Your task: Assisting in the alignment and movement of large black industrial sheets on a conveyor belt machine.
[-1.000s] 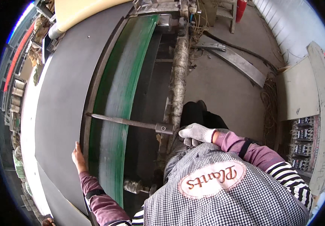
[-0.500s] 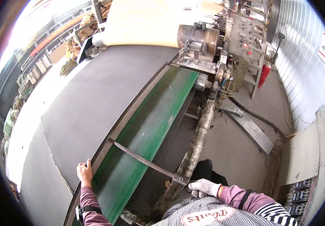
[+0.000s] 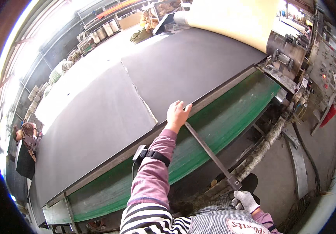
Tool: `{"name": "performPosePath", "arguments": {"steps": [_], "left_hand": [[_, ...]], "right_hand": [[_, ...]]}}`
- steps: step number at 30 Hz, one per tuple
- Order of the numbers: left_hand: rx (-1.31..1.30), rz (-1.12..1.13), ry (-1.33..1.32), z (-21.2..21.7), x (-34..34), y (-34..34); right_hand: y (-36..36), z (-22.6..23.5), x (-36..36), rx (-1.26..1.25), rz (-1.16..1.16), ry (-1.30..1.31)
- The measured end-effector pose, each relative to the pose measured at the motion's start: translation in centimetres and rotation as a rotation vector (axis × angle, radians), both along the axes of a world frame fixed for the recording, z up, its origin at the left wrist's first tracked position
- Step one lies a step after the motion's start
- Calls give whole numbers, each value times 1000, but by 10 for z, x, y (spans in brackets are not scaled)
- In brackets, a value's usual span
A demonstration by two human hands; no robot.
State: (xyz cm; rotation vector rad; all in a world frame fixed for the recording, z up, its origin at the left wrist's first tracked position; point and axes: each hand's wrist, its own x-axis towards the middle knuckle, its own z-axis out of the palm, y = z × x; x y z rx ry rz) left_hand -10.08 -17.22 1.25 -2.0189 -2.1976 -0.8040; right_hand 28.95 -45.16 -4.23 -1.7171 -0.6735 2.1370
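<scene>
A wide dark grey sheet (image 3: pixel 199 58) lies flat over the long machine table, a ragged pale seam (image 3: pixel 137 91) crossing it. My bare left hand (image 3: pixel 178 116) rests at the sheet's near edge, fingers stretched out and apart, close to the upper end of a metal cross bar (image 3: pixel 209 151). That bar slants over a green belt (image 3: pixel 230 105) to a bracket (image 3: pixel 234 183). Just below the bracket is my right hand (image 3: pixel 246 201) in a grey-white glove, its fingers curled closed; whatever they may hold is hidden. A black strap (image 3: pixel 156 156) circles my left forearm.
A pale yellow roll (image 3: pixel 230 23) spans the machine's far end. At the far right stands a control panel (image 3: pixel 324 72) with a lit red lamp. A wrapped pipe (image 3: pixel 259 150) runs along the near side. Another person (image 3: pixel 29 136) bends at the sheet's left end.
My view has swung left, bringing the other person in. My left hand has slid along the sheet's edge to the cross bar's end, nearer the seam. The right hand stays by the bracket.
</scene>
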Motion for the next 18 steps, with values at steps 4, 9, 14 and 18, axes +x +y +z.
{"name": "performPosePath", "arguments": {"steps": [4, 9, 14, 18], "left_hand": [[190, 236, -17, 11, -68, -65], [-275, 970, 227, 13, -196, -171], [-375, 924, 73, -5, -247, -202], [-295, 704, 106, -14, -229, -168]], "right_hand": [[-4, -2, 1, 19, -39, -10], [-1, -2, 3, 23, 10, 2], [5, -1, 1, -9, 72, -61], [2, 3, 1, 21, 50, -27]]}}
